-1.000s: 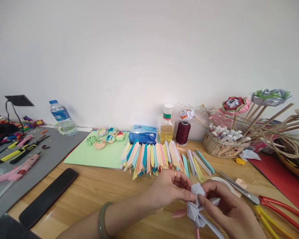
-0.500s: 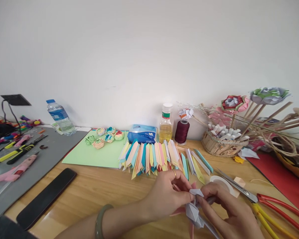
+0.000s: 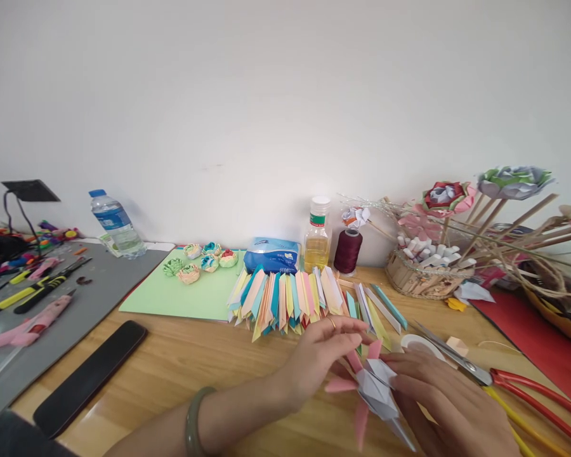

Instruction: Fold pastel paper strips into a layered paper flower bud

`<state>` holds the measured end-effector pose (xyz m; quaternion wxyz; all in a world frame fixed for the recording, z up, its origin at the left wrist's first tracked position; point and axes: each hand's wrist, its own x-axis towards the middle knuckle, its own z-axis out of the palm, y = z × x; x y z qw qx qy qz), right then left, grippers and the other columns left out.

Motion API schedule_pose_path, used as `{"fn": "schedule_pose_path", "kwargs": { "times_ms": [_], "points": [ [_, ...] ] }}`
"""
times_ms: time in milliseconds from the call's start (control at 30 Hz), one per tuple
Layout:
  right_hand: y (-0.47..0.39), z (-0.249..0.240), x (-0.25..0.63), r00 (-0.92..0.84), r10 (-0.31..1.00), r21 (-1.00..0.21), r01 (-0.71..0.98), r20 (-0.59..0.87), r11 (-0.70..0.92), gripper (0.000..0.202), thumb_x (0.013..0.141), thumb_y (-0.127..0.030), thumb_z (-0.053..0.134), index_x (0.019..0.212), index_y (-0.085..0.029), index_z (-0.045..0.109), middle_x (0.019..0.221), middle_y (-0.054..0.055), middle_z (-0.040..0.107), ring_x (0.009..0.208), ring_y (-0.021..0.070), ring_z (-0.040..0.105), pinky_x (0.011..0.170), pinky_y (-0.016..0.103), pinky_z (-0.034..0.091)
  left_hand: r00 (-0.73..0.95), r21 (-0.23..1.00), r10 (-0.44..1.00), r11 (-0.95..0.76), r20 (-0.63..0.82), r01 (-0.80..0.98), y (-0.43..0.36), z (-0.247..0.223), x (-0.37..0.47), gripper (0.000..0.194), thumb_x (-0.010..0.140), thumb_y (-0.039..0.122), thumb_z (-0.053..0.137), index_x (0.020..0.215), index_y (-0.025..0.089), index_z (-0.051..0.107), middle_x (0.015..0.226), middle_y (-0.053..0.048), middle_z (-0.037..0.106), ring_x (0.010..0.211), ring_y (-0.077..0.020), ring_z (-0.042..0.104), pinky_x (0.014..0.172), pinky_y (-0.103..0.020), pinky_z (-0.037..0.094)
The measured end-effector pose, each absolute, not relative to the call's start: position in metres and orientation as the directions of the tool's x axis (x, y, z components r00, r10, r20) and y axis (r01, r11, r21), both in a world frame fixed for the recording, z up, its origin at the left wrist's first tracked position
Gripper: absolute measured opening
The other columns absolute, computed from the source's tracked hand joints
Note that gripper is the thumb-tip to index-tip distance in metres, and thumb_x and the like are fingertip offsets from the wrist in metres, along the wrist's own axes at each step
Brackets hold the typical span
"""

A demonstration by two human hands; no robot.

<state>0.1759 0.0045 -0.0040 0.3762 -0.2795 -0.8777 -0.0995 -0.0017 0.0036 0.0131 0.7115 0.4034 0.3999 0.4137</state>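
Note:
A folded paper piece (image 3: 375, 390), pale grey-white with pink strips sticking out on its left and lower sides, is between my hands at the lower right. My left hand (image 3: 326, 355), with a ring and a green bangle, has its fingers stretched over the pink strips at the upper left. From the right, my right hand (image 3: 442, 397) grips the pale part, its fingertips at the edge. Behind my left hand lies a long row of folded paper strips (image 3: 285, 301) in many colours.
Open scissors (image 3: 476, 368) and a white tape roll (image 3: 423, 346) lie right. A basket (image 3: 423, 279), thread spool (image 3: 347, 252), oil bottle (image 3: 316, 238) and tissue pack (image 3: 272, 255) stand behind. Left are small paper flowers (image 3: 189, 273) on green paper (image 3: 171, 301), and a black phone (image 3: 90, 377).
My left fingers have come off the pale folded part and spread. The paper piece has turned, showing more of its pink strips, and my right hand has shifted slightly right.

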Motion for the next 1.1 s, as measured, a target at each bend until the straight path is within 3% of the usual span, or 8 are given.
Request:
{"fn": "schedule_pose_path", "kwargs": {
  "times_ms": [167, 233, 300, 400, 467, 700, 867, 1100],
  "points": [
    [0.006, -0.005, 0.180, -0.557, 0.425, 0.009, 0.614, 0.714, 0.790, 0.013, 0.075, -0.016, 0.053, 0.084, -0.024, 0.057, 0.091, 0.005, 0.067, 0.086, 0.0211, 0.062, 0.075, 0.034, 0.047, 0.285, 0.906, 0.918, 0.347, -0.276, -0.241, 0.006, 0.013, 0.001, 0.032, 0.054, 0.030, 0.073, 0.075, 0.012, 0.056, 0.060, 0.004, 0.050, 0.053, -0.0052, 0.049, 0.055, -0.021, 0.045],
    [0.005, -0.004, 0.177, -0.427, 0.478, -0.083, 0.674, 0.768, 0.734, 0.011, 0.075, -0.018, 0.054, 0.083, -0.024, 0.057, 0.088, 0.007, 0.066, 0.082, 0.0217, 0.061, 0.071, 0.034, 0.047, 0.219, 0.906, 0.941, 0.314, -0.258, -0.283, 0.006, 0.012, 0.002, 0.032, 0.055, 0.030, 0.072, 0.072, 0.014, 0.052, 0.066, 0.003, 0.052, 0.056, -0.0057, 0.049, 0.055, -0.021, 0.045],
    [0.003, -0.001, 0.172, -0.285, 0.604, -0.285, 0.683, 0.744, 0.673, 0.006, 0.076, -0.024, 0.053, 0.081, -0.022, 0.055, 0.073, 0.005, 0.063, 0.067, 0.0185, 0.060, 0.060, 0.029, 0.048, 0.184, 0.915, 0.959, 0.266, -0.217, -0.305, 0.005, 0.009, 0.002, 0.029, 0.059, 0.030, 0.069, 0.073, 0.014, 0.049, 0.072, 0.001, 0.053, 0.059, -0.0058, 0.049, 0.053, -0.019, 0.044],
    [0.001, 0.005, 0.164, -0.282, 0.900, -0.635, 0.638, 0.333, 0.435, 0.020, 0.082, -0.034, 0.042, 0.075, -0.021, 0.055, 0.061, 0.001, 0.058, 0.053, 0.0139, 0.055, 0.046, 0.022, 0.044, 0.112, 0.978, 0.993, 0.053, -0.030, -0.204, 0.003, 0.003, 0.003, 0.020, 0.068, 0.028, 0.061, 0.075, 0.015, 0.048, 0.075, -0.001, 0.053, 0.061, -0.0072, 0.049, 0.052, -0.018, 0.042],
    [0.001, 0.006, 0.161, -0.319, 0.935, -0.743, 0.587, 0.153, 0.321, 0.030, 0.083, -0.039, 0.038, 0.069, -0.020, 0.056, 0.054, 0.000, 0.053, 0.051, 0.0133, 0.053, 0.047, 0.021, 0.044, 0.070, 0.992, 0.992, -0.099, 0.104, -0.079, 0.001, -0.001, 0.003, 0.012, 0.071, 0.023, 0.058, 0.074, 0.016, 0.049, 0.078, -0.002, 0.052, 0.071, -0.0102, 0.051, 0.059, -0.019, 0.044],
    [0.002, 0.001, 0.161, -0.264, 0.961, -0.836, 0.508, 0.078, 0.208, 0.033, 0.080, -0.045, 0.041, 0.066, -0.020, 0.057, 0.052, -0.001, 0.052, 0.049, 0.0136, 0.050, 0.046, 0.022, 0.042, 0.127, 0.943, 0.949, -0.305, 0.289, 0.130, -0.002, -0.008, 0.004, 0.006, 0.073, 0.012, 0.054, 0.075, 0.016, 0.057, 0.082, -0.003, 0.050, 0.080, -0.0129, 0.052, 0.066, -0.023, 0.048],
    [0.004, -0.001, 0.161, -0.251, 0.955, -0.796, 0.539, 0.159, 0.274, 0.032, 0.078, -0.045, 0.045, 0.064, -0.020, 0.059, 0.059, 0.002, 0.058, 0.058, 0.0156, 0.055, 0.054, 0.023, 0.045, 0.143, 0.952, 0.942, -0.301, 0.305, -0.047, 0.000, -0.014, 0.006, 0.006, 0.072, 0.016, 0.057, 0.068, 0.014, 0.054, 0.084, -0.003, 0.044, 0.064, -0.0081, 0.051, 0.050, -0.020, 0.049],
    [0.001, -0.006, 0.164, -0.259, 0.939, -0.727, 0.597, 0.227, 0.341, 0.029, 0.078, -0.043, 0.047, 0.062, -0.021, 0.056, 0.057, -0.001, 0.055, 0.055, 0.0140, 0.052, 0.050, 0.021, 0.040, 0.091, 0.930, 0.926, -0.368, 0.365, 0.016, -0.002, -0.013, 0.005, 0.009, 0.075, 0.015, 0.055, 0.067, 0.015, 0.050, 0.085, -0.004, 0.048, 0.083, -0.0124, 0.051, 0.064, -0.022, 0.048]
  ]
}}
